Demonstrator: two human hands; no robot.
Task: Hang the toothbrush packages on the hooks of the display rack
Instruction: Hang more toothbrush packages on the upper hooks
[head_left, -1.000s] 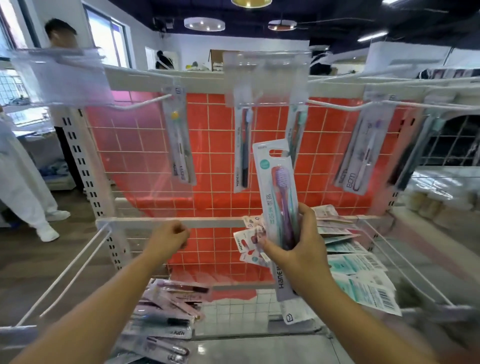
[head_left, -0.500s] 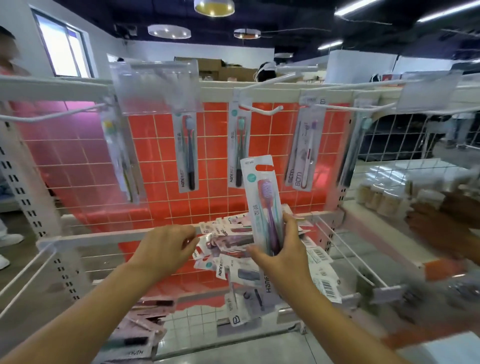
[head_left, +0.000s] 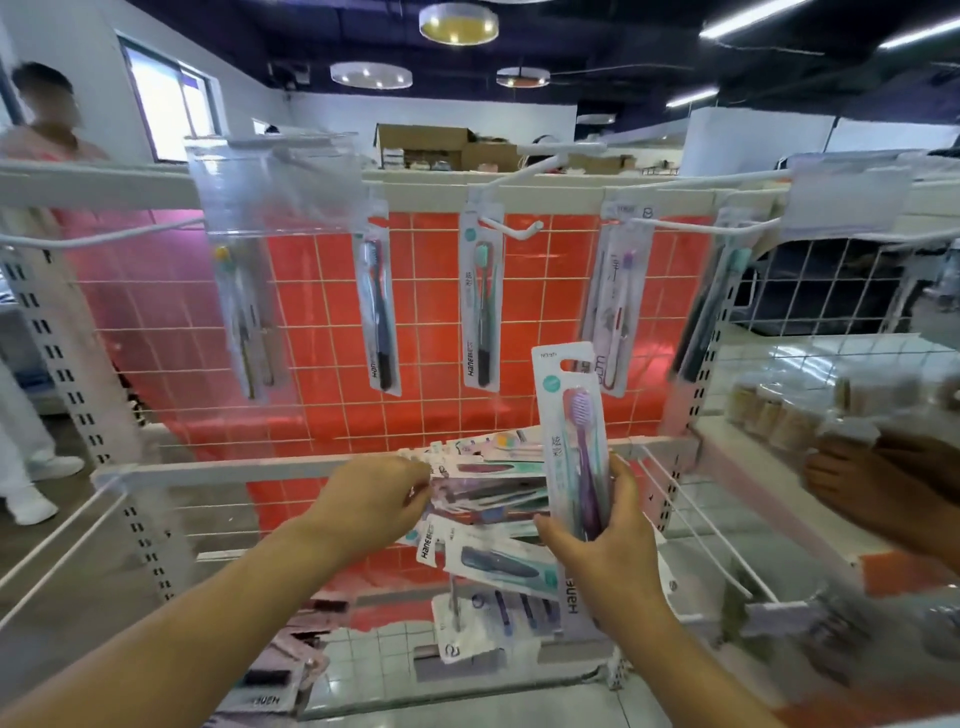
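From my remote seat I saw a dark ceiling (head_left: 623, 47) with round lamps (head_left: 459, 22) and long light strips (head_left: 748, 21) high above the hands. A bright window (head_left: 169, 98) stood in the white wall (head_left: 431, 119) to the upper left. Cardboard boxes (head_left: 426, 145) were far behind. The wooden floor (head_left: 41, 540) lay lower left.

My right hand (head_left: 602, 540) covers the lower part of the toothbrush package (head_left: 574, 447) I hold, so its handle end is hidden. My left hand (head_left: 371, 499) hides whatever its fingertips meet in the pile of packages (head_left: 488, 483). The jars (head_left: 779, 415) on the right and the dark hands (head_left: 883, 483) beside them are blurred, cut by the edge.
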